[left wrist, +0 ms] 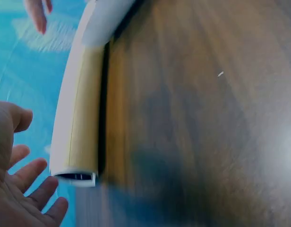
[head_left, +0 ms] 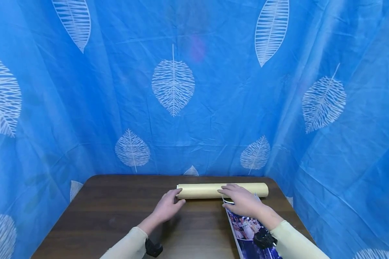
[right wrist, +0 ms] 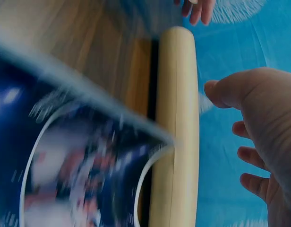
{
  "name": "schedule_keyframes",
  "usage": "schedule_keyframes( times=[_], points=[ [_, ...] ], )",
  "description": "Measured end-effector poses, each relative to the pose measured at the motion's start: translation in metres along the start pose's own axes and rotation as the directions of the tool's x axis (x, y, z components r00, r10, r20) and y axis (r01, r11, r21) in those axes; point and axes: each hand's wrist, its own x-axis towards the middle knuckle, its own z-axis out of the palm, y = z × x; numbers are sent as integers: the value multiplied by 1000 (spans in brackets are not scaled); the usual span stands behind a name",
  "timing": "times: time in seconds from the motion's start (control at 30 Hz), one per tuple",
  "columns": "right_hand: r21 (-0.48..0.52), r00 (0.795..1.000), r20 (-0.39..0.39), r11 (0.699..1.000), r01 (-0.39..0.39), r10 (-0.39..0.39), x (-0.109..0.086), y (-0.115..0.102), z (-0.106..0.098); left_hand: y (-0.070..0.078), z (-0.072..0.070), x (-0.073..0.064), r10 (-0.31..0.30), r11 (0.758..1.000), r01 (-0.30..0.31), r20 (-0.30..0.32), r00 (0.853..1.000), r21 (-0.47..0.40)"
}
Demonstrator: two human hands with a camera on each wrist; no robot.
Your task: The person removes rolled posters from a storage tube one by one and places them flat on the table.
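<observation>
A pale yellow tube (head_left: pixel 197 191) lies across the back of the table, with a dark hollow end showing in the left wrist view. My left hand (head_left: pixel 166 207) is at the tube's left end, fingers spread and relaxed, holding nothing. Over the tube's right half is my right hand (head_left: pixel 241 201), its thumb and fingers apart with nothing between them. Beneath the right forearm lies a glossy printed sheet (head_left: pixel 243 228) with a dark blue border and a picture of people. Its far corner reaches the tube in the right wrist view (right wrist: pixel 89 156), where the sheet looks blurred.
The brown wooden table (head_left: pixel 116 212) has rounded back corners. Blue curtains (head_left: pixel 214 108) with white leaf prints hang behind it and at both sides. A tiny white scrap (left wrist: pixel 220 74) is on the tabletop.
</observation>
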Motion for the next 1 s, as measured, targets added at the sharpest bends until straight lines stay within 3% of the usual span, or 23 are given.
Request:
schedule_keyframes(
  times=[0.17, 0.4, 0.5, 0.67, 0.77, 1.0],
  points=[
    [-3, 1000, 5, 1000, 12, -12, 44, -21, 19, -19, -14, 9, -136, 975, 132, -10, 991, -181],
    [-27, 998, -42, 999, -39, 38, 94, -45, 45, -36, -21, 20, -219, 944, 221, 33, 975, -244],
    [-59, 996, -55, 995, -77, 74, 111, -53, 58, -41, -21, 26, -269, 916, 271, 50, 962, -297],
    [-82, 990, -60, 988, -132, 127, 128, -62, 81, -45, -14, 30, -335, 838, 336, 80, 939, -430],
    [-72, 985, -76, 984, -160, 155, 135, -67, 90, -46, -9, 32, -339, 804, 338, 90, 936, -490],
    [-76, 977, -97, 977, -199, 192, 145, -80, 96, -42, -2, 36, -340, 800, 330, 75, 937, -501]
  ],
)
